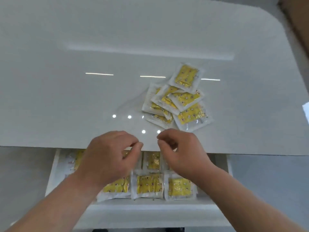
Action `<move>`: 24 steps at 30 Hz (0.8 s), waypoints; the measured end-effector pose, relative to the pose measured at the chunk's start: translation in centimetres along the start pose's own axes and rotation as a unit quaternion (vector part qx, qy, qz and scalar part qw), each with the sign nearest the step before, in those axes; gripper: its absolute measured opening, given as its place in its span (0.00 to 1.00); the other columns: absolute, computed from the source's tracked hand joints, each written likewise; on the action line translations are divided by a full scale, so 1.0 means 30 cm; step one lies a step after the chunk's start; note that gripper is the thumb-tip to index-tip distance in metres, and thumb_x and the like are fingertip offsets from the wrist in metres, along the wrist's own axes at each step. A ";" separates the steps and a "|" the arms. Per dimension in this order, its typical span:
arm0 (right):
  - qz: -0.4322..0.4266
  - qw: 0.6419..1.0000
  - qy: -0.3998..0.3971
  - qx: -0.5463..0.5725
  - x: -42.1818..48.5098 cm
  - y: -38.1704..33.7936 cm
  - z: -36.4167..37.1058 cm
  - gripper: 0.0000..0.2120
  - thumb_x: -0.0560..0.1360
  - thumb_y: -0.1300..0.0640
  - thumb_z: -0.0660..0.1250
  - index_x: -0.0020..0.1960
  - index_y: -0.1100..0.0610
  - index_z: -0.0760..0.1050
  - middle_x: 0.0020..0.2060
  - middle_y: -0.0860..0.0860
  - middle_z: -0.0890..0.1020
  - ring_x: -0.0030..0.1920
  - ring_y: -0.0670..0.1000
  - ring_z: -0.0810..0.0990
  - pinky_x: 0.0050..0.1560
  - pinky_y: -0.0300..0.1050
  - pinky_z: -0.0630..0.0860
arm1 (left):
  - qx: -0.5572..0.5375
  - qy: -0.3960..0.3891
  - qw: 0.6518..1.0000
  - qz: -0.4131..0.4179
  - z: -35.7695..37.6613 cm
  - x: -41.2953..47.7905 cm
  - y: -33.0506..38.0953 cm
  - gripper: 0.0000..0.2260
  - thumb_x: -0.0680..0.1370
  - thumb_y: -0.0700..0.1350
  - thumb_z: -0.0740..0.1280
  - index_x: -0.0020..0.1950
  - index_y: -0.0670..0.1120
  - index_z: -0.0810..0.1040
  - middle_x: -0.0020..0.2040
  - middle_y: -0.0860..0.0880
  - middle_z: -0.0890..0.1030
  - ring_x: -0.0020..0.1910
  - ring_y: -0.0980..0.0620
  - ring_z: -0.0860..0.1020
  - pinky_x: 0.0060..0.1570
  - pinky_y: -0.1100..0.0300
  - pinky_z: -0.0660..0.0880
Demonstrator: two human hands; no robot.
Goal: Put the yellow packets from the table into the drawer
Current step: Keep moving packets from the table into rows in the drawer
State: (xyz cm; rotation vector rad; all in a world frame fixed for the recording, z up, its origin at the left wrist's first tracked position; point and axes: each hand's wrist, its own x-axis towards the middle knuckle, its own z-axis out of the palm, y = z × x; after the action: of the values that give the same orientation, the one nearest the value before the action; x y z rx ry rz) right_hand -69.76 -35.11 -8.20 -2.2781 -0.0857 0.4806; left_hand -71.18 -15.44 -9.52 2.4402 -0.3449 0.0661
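Several yellow packets in clear wrappers lie in a loose heap on the white table, right of centre. Below the table's front edge the white drawer stands pulled out, with several yellow packets laid in rows inside. My left hand and my right hand hover side by side over the drawer's back part, at the table edge. Both have loosely curled fingers and hold nothing that I can see. The heap lies just beyond my right hand. My arms hide part of the drawer's contents.
The table's rounded far right corner gives way to a brown surface at the upper right. Grey floor shows on both sides of the drawer. The drawer's front panel is nearest to me.
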 end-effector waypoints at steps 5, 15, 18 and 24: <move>0.008 0.993 0.116 -0.013 0.172 0.079 -0.246 0.09 0.76 0.56 0.65 0.53 0.51 0.81 0.43 0.41 0.82 0.41 0.38 0.78 0.43 0.29 0.72 | -0.102 0.043 0.982 -0.155 0.089 0.297 0.100 0.09 0.75 0.53 0.65 0.47 0.51 0.82 0.43 0.56 0.82 0.44 0.55 0.80 0.47 0.54 0.78; -0.109 0.900 -0.092 -0.412 0.654 0.187 -0.404 0.33 0.76 0.66 0.62 0.77 0.50 0.56 0.76 0.51 0.59 0.73 0.57 0.61 0.67 0.55 0.67 | 0.082 -0.162 0.977 -0.112 0.293 0.527 0.099 0.18 0.80 0.51 0.58 0.70 0.53 0.69 0.69 0.52 0.72 0.66 0.47 0.70 0.61 0.53 0.70; -0.123 0.866 -0.116 -0.471 0.685 0.229 -0.420 0.33 0.76 0.61 0.64 0.77 0.49 0.54 0.73 0.52 0.62 0.68 0.60 0.65 0.61 0.55 0.71 | 0.139 -0.153 0.975 -0.086 0.306 0.537 0.096 0.15 0.79 0.54 0.58 0.63 0.51 0.76 0.60 0.51 0.78 0.63 0.46 0.72 0.57 0.53 0.70; -0.031 0.925 -0.050 -0.374 0.675 0.313 -0.497 0.23 0.74 0.51 0.66 0.67 0.54 0.68 0.62 0.57 0.70 0.63 0.60 0.68 0.62 0.55 0.69 | 0.151 -0.090 0.978 -0.114 0.305 0.590 0.109 0.08 0.77 0.51 0.64 0.46 0.46 0.76 0.42 0.50 0.77 0.44 0.47 0.74 0.42 0.56 0.67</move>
State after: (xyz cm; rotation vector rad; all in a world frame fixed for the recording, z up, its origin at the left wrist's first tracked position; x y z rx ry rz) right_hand -46.37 -47.66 -12.15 -2.9802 -0.4602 0.6012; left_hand -55.34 -27.68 -12.26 2.7787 -0.1384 -0.2181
